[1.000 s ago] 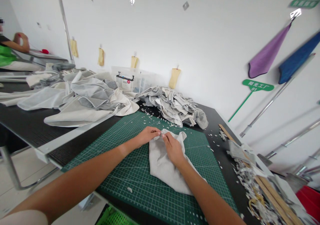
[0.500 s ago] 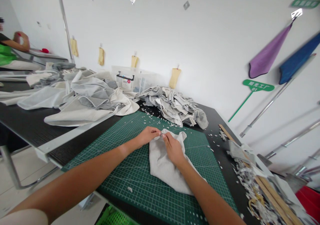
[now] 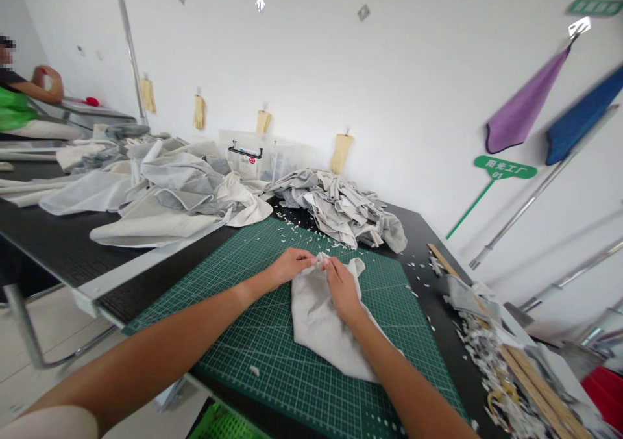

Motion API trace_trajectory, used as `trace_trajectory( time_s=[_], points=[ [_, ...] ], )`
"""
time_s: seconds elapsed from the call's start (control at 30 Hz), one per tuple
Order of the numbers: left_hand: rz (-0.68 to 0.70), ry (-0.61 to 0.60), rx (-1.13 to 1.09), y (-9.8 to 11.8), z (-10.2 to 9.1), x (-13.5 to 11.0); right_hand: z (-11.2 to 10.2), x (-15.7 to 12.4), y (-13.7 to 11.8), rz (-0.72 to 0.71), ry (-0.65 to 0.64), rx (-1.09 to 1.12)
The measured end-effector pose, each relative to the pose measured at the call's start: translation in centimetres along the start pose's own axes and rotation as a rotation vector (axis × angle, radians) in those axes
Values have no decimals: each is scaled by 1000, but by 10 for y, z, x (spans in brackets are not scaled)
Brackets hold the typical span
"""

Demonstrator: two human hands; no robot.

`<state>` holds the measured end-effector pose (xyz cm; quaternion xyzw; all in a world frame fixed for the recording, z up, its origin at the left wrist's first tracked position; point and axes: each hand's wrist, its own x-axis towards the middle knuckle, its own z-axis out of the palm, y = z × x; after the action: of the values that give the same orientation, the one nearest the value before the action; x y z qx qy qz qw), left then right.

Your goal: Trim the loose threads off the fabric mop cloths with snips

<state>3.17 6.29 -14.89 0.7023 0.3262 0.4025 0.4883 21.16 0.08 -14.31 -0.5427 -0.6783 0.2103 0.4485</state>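
A light grey piece of cloth (image 3: 316, 328) lies crumpled on the green cutting mat (image 3: 233, 335), its far edge lifted between my fingers. My left hand (image 3: 291, 265) pinches that edge from the left. Close beside it, my right hand (image 3: 342, 288) grips the same edge between thumb and fingers, and the forearm crosses over the cloth. The fingertips of both hands are a short way apart. Small white scraps (image 3: 335, 245) are scattered on the mat beyond the hands.
A heap of grey cloths (image 3: 335, 202) lies behind the mat, a larger pile (image 3: 170, 186) to the left. A clear plastic box (image 3: 248, 153) stands by the wall. On the right are wooden strips (image 3: 535, 387), scissors (image 3: 496, 405) and shreds. Someone in green (image 3: 19, 104) sits far left.
My fingertips have drawn slightly farther apart along the cloth's edge. The whole view has shifted a little; the cloth stays in nearly the same place.
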Motion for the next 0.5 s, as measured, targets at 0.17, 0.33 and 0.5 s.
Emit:
trace_trajectory(
  time_s=[0.17, 0.33, 0.5],
  points=[
    [15, 14, 0, 3, 2, 0, -2, 7, 6, 177, 13, 280],
    [50, 31, -3, 3, 2, 2, -5, 10, 6, 71, -39, 201],
    [94, -3, 41, -5, 2, 5, -4, 11, 8, 1, -22, 70]
  ],
)
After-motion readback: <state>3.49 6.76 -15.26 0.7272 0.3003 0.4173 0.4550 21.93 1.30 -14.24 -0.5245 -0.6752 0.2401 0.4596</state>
